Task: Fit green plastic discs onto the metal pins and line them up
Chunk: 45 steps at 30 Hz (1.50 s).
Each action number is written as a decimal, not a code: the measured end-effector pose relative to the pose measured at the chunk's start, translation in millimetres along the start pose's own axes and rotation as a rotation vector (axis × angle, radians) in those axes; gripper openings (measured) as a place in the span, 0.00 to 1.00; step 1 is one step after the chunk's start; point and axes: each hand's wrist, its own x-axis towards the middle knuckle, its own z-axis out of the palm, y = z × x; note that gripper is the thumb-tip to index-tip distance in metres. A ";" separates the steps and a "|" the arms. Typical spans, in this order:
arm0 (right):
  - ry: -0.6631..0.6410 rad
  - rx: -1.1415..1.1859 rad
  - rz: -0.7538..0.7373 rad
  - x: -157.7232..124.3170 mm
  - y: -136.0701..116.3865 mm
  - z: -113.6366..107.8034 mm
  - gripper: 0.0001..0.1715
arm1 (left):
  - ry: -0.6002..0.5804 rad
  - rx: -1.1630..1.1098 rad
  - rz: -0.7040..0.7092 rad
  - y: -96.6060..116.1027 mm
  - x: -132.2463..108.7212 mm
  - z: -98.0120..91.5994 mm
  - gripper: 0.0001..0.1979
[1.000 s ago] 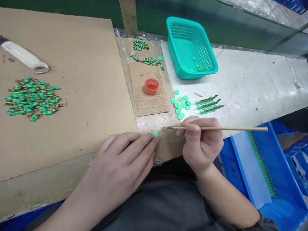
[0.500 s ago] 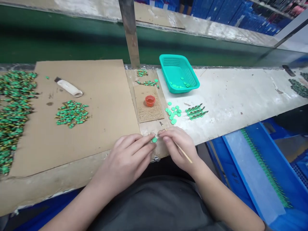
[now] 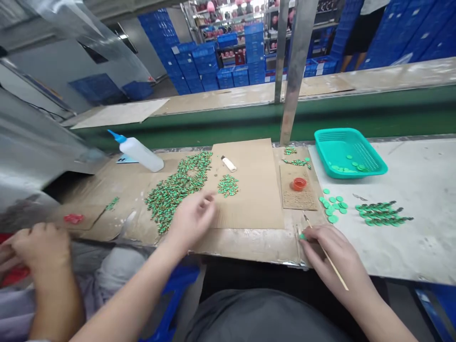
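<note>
Currently the right hand (image 3: 333, 254) rests at the near edge of the bench (image 3: 409, 247), fingers curled around a thin wooden stick (image 3: 326, 254) that runs diagonally across the hand, its tip pointing away toward the cardboard. The fingertips press on a small green disc (image 3: 302, 235) lying on the bench edge. Left hand (image 3: 192, 216) is raised over the large cardboard sheet (image 3: 256, 199), fingers loosely spread and blurred; it appears to hold nothing, though the blur makes that uncertain. It hovers just beside the long pile of green-and-yellow pieces (image 3: 178, 185), with a smaller heap (image 3: 228, 185) just past it.

Beyond the right hand: a small cardboard square (image 3: 299, 202) carrying an orange cup (image 3: 298, 184), a loose cluster of green discs (image 3: 332, 206) to its right, then rows of green pieces on dark strips (image 3: 381, 213). A teal basket (image 3: 349, 154) sits at the back of the bench, a few green discs in it. A white squeeze bottle with a blue nozzle (image 3: 138, 153) lies tilted at the far left of the cardboard; a small white roll (image 3: 228, 164) lies near the heap.

At lower left, another person's hand (image 3: 39, 247) is closed near red items.
</note>
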 end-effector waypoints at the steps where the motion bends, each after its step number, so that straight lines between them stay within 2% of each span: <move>1: 0.017 -0.006 -0.001 -1.4 -0.5 0.7 0.05 | -0.014 0.044 -0.086 -22.0 14.0 -5.0 0.18; 4: 0.094 -0.012 -0.002 -2.3 -0.5 2.1 0.04 | -0.147 0.132 -0.209 -70.6 59.5 -11.8 0.22; 7: 0.133 -0.006 0.004 0.0 1.3 2.2 0.02 | -0.292 0.166 -0.237 -89.5 94.7 -6.8 0.23; 10: 0.138 0.000 -0.003 2.4 1.3 1.5 0.02 | -0.379 0.157 -0.279 -92.5 112.4 2.1 0.24; 13: 0.152 0.005 0.004 3.8 -1.5 1.1 0.04 | -0.403 0.095 -0.335 -93.4 117.9 3.6 0.24; 15: 0.164 0.013 0.010 4.2 -3.3 0.5 0.04 | -0.391 0.016 -0.372 -94.4 118.2 -2.9 0.24; 19: 0.230 0.043 0.008 4.9 -4.0 -3.1 0.05 | -0.318 -0.256 -0.408 -86.8 110.4 -28.4 0.23; 22: 0.288 0.069 0.012 8.9 -9.1 -8.3 0.07 | -0.252 -0.521 -0.391 -57.7 93.7 -40.9 0.21; 24: 0.306 0.107 0.011 14.4 -20.2 -12.9 0.09 | -0.218 -0.703 -0.368 -24.2 79.1 -37.9 0.26; 26: 0.299 0.200 0.045 21.9 -37.9 -17.4 0.11 | -0.197 -0.878 -0.348 17.3 64.6 -25.8 0.29; 28: 0.249 0.368 0.169 30.6 -57.9 -20.0 0.10 | -0.198 -1.034 -0.338 61.0 52.0 -8.6 0.29; 31: 0.132 0.736 0.519 42.8 -79.7 -19.0 0.03 | -0.228 -1.212 -0.353 117.8 38.5 16.7 0.27; 33: 0.148 0.998 0.671 47.5 -85.2 -17.7 0.11 | -0.245 -1.286 -0.367 144.5 32.9 28.9 0.26; 37: 0.208 1.238 0.795 46.8 -83.4 -20.9 0.26 | -0.253 -1.331 -0.388 171.4 25.6 41.4 0.25; 41: 0.187 1.305 0.890 37.2 -75.8 -26.6 0.27 | -0.314 -1.306 -0.402 178.5 19.0 48.2 0.23; 45: 0.197 1.259 0.954 24.8 -68.5 -26.0 0.26 | -0.407 -1.260 -0.417 180.8 13.7 58.5 0.20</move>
